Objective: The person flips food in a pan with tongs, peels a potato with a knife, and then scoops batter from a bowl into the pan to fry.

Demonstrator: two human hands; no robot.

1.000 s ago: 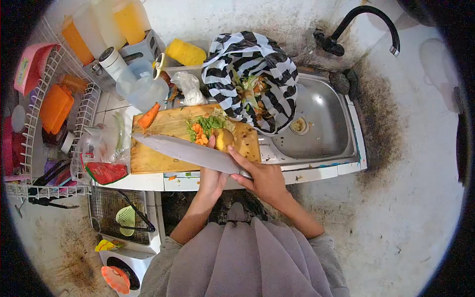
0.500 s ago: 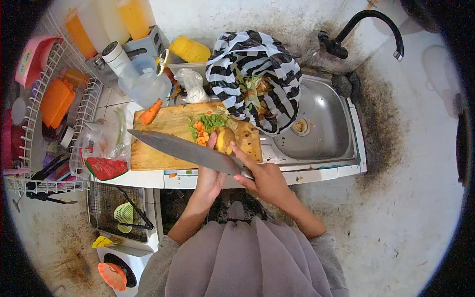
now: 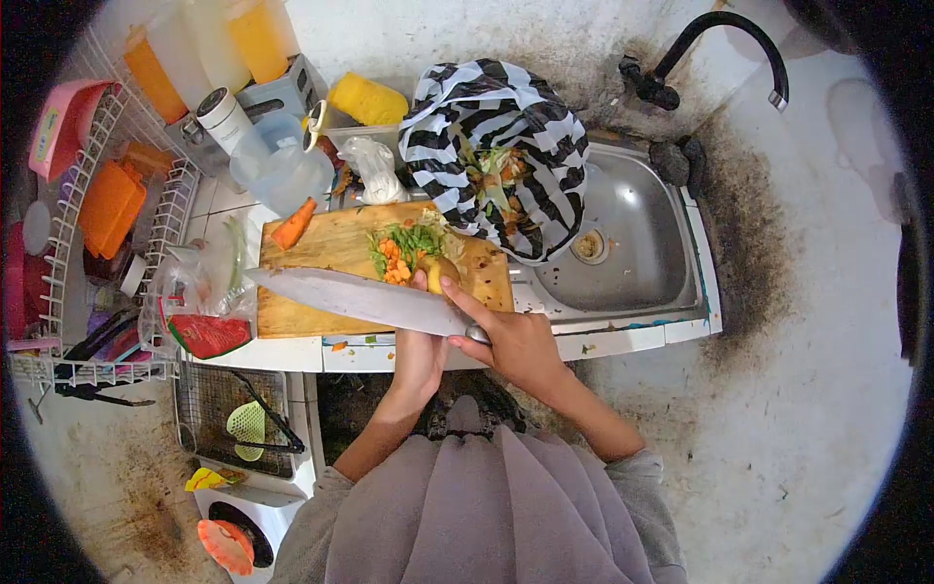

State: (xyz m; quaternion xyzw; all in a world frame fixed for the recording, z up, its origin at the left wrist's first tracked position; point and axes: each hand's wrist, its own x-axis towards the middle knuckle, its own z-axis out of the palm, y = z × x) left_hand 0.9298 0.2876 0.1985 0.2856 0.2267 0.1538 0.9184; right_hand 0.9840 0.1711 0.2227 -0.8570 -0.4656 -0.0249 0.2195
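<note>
Your left hand holds partly peeled potato over right part of cutting board. Your right hand grips knife by handle, index finger reaching to potato; blade points left across board. Chopped carrot and greens lie just beyond. White flask carries small print, unreadable; writing on red packet unreadable too.

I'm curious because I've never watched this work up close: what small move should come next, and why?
Probably a short, shallow stroke of the knife along the potato, steadied by the left hand. The right hand holds the blade close, and the potato shows yellow flesh but seems to have some brown skin on.
</note>
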